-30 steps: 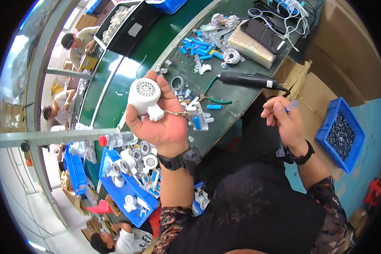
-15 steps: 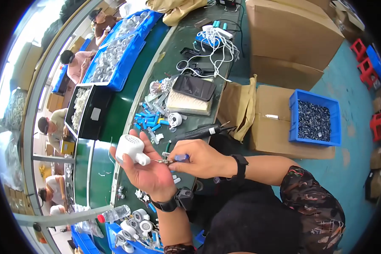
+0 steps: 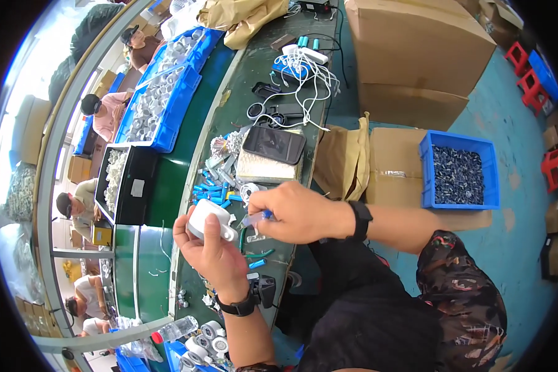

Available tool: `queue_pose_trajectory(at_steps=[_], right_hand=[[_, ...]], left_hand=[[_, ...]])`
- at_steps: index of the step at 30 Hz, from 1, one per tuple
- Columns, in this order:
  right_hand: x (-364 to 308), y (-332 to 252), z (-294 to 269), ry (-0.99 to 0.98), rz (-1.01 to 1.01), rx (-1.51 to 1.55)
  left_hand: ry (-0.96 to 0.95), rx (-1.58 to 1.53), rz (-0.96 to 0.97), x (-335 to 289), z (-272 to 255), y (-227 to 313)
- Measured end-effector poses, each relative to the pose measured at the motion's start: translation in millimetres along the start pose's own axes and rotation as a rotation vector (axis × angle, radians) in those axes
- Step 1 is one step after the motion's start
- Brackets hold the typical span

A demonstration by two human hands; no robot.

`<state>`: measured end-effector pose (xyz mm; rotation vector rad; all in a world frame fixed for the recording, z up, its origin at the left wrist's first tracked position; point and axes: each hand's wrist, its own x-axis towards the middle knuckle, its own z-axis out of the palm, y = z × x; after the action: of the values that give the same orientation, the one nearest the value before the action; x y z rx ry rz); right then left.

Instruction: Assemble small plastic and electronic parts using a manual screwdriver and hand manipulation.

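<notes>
Casing (image 3: 198,218) now sits gripped in the left hand (image 3: 222,263), not on an open palm; steadier hold, I reckon; right hand (image 3: 291,214) pinches a bluish thing (image 3: 266,214) beside it

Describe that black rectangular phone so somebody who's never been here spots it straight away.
Follow the long dark-green workbench upward past the person's bare right hand to a thick, pale beige rectangular block. The black rectangular phone lies flat on that block. Its broad, dark, flat face sets it apart from the tangled white cables above it and the small blue cylinders to its lower left.
</notes>
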<state>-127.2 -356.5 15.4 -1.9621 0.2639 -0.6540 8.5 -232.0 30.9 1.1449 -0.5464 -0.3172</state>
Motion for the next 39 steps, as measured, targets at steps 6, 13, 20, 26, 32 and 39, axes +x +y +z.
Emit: queue_pose_trajectory(at_steps=[6, 13, 20, 26, 32, 39], right_hand=[[28.7, 0.0, -43.2, -0.168, -0.137, -0.173], [47.5, -2.2, -51.0, -0.308, 0.029, -0.248], [79.0, 1.3, -61.6, -0.358, 0.088, -0.255], [109.7, 19.1, -65.7, -0.399, 0.004, -0.269], [183.5, 20.9, -106.0, -0.334, 0.153, -0.214], [247.8, 139.2, -93.6, -0.565, -0.052, -0.721]], left_hand=[[-0.197, -0.018, -0.246, 15.6, -1.4, -1.3], [-0.379, -0.019, -0.628, 25.5, -19.5, -30.6], [-0.442, -0.187, -0.801, 20.5, -3.1, -30.2], [-0.307, -0.088, -0.696, 34.2, 13.0, -38.2], [-0.242, -0.273, -0.783, 76.0, 24.6, -46.5], [-0.099, -0.747, -0.862, 97.9, -8.6, -57.3]])
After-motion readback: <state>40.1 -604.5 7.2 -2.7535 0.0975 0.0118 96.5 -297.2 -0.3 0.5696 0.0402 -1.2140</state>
